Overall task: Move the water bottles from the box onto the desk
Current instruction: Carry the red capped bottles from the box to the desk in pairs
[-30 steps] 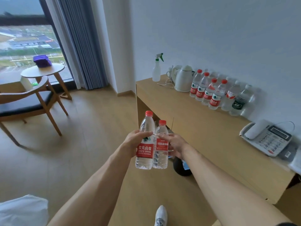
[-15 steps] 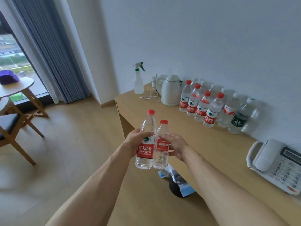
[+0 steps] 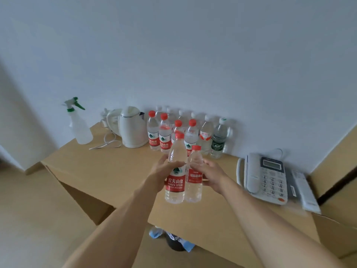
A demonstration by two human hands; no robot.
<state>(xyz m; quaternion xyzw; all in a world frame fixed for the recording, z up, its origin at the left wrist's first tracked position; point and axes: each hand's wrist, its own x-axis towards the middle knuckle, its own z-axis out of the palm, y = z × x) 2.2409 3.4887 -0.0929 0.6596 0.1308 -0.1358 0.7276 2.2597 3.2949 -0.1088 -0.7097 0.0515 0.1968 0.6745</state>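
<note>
I hold two clear red-capped water bottles side by side above the wooden desk (image 3: 116, 171). My left hand (image 3: 160, 173) grips the taller bottle (image 3: 175, 182) with the big red label. My right hand (image 3: 210, 176) grips the shorter bottle (image 3: 194, 182) to its right. Both bottles are upright and touch each other. A row of several water bottles (image 3: 164, 136) stands at the back of the desk against the wall, one of them with a dark green label (image 3: 217, 141). The box is out of view.
A white kettle (image 3: 132, 128) and a spray bottle (image 3: 80, 124) stand at the desk's back left, with a loose cord beside them. A white telephone (image 3: 264, 176) and a remote lie at the right. A dark bin (image 3: 174, 241) sits under the desk's front edge.
My view has turned right and come closer to the desk; the window and chair have left the frame. Both hands have carried the two bottles forward over the desktop, grips unchanged.
</note>
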